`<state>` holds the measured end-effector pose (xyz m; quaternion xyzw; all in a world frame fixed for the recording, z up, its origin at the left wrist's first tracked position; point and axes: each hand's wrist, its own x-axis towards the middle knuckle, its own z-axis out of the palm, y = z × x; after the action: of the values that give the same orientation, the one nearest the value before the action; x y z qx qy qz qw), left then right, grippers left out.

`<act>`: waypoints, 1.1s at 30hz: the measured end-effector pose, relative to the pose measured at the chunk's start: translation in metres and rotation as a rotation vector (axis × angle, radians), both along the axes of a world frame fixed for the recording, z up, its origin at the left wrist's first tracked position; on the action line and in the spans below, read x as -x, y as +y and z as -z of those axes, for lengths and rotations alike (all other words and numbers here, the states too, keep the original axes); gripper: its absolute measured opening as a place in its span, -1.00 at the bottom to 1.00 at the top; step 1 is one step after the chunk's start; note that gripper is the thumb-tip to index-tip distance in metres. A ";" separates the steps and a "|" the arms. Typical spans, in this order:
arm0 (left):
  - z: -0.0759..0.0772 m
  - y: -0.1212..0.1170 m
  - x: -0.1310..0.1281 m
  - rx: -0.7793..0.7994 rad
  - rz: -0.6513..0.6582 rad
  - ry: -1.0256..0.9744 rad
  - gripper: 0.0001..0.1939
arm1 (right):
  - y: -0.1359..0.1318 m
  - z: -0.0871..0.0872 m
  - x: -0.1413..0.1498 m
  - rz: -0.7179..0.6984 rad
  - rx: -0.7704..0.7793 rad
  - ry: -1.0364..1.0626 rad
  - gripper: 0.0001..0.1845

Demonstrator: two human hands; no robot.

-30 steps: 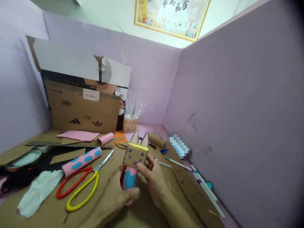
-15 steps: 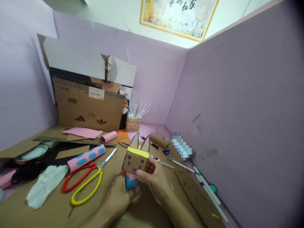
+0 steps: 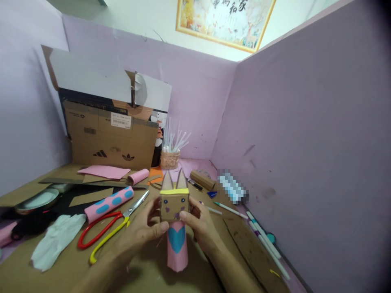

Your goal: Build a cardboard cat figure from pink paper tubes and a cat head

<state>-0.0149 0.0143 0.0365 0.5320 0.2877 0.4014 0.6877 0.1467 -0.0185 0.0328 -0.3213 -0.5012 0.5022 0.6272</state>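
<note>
Between my hands is a cardboard puppet (image 3: 174,207) with a box head, two pointed ears, a yellow strip across the top and a drawn face. Below the head hangs its pink tube body (image 3: 177,256), marked with a blue heart. My left hand (image 3: 149,224) grips the head's left side, thumb at the lower front corner. On the other side my right hand (image 3: 200,219) holds the head, its thumb on the front near the mouth. Scissors (image 3: 130,211) with one red and one yellow handle lie left of my left hand. Fingers behind the head are partly hidden.
A pink tube with blue spots (image 3: 110,203) and a crumpled white tissue (image 3: 58,242) lie at left. Behind stand a large cardboard box (image 3: 113,138) and a basket of white sticks (image 3: 170,159). White sticks (image 3: 265,240) line the right wall (image 3: 305,142).
My left hand has moved from the pink body up to the head's left side. The puppet now faces me upright, its heart and body showing. My right hand stays on the head.
</note>
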 end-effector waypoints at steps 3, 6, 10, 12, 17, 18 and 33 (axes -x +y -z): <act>-0.002 0.000 0.002 0.027 -0.070 -0.017 -0.39 | -0.001 0.005 0.007 -0.095 0.053 -0.053 -0.48; -0.002 -0.001 0.000 0.160 -0.156 -0.067 -0.42 | -0.002 0.014 0.015 -0.111 0.088 -0.009 -0.31; -0.002 -0.001 -0.002 0.252 -0.247 -0.147 -0.47 | -0.007 0.021 0.022 -0.216 0.213 0.023 -0.39; -0.003 -0.002 -0.002 0.273 -0.244 -0.157 -0.54 | -0.011 0.023 0.024 -0.304 0.348 0.042 -0.42; -0.004 -0.010 -0.006 0.317 -0.196 -0.201 -0.59 | -0.017 0.027 0.029 -0.361 0.485 0.027 -0.53; -0.004 -0.011 -0.007 0.325 -0.204 -0.201 -0.58 | -0.018 0.028 0.031 -0.346 0.487 0.013 -0.56; 0.003 -0.008 -0.007 0.287 -0.214 -0.127 -0.65 | -0.015 0.030 0.039 -0.162 0.525 -0.146 -0.73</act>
<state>-0.0080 0.0062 0.0333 0.3684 0.3531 0.4599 0.7267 0.1082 -0.0337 0.0025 -0.4672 -0.4218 0.6387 0.4425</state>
